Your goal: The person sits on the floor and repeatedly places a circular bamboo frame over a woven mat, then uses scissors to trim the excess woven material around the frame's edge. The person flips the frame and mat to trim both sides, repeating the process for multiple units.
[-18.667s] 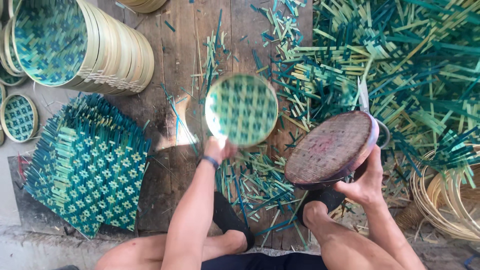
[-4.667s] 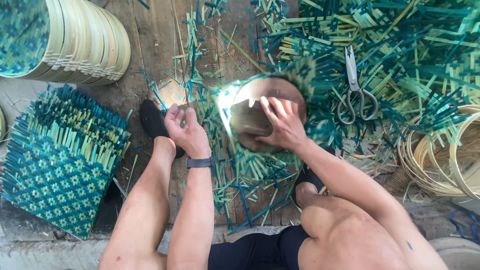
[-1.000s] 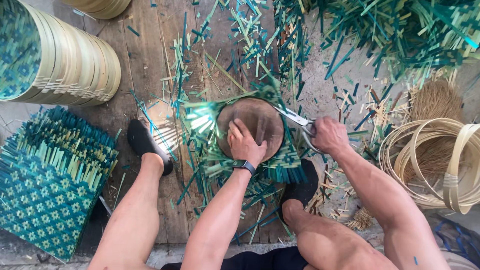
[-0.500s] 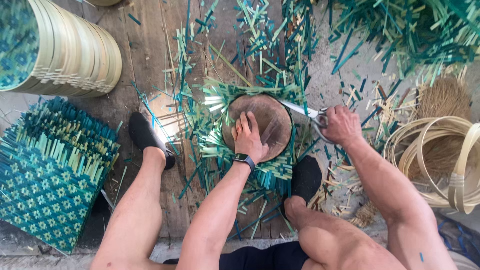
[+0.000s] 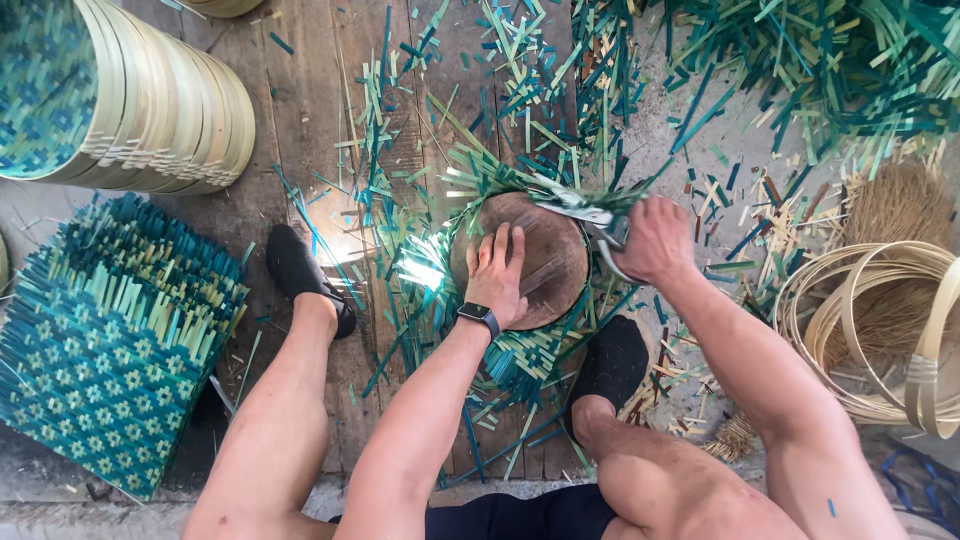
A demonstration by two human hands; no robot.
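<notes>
Left hand (image 5: 497, 275) is laid flat, fingers spread, on round wooden mould (image 5: 520, 258); scissors (image 5: 585, 222) are gripped by right hand (image 5: 655, 240), handles hidden; green woven mat (image 5: 520, 355) is mostly covered.

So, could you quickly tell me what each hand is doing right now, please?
Left hand: open, pressed flat on the round wooden form.
Right hand: closed, holding the scissors.

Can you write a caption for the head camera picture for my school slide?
Left hand presses a round wooden mould onto a green woven mat while the right hand works scissors at its edge.
</notes>
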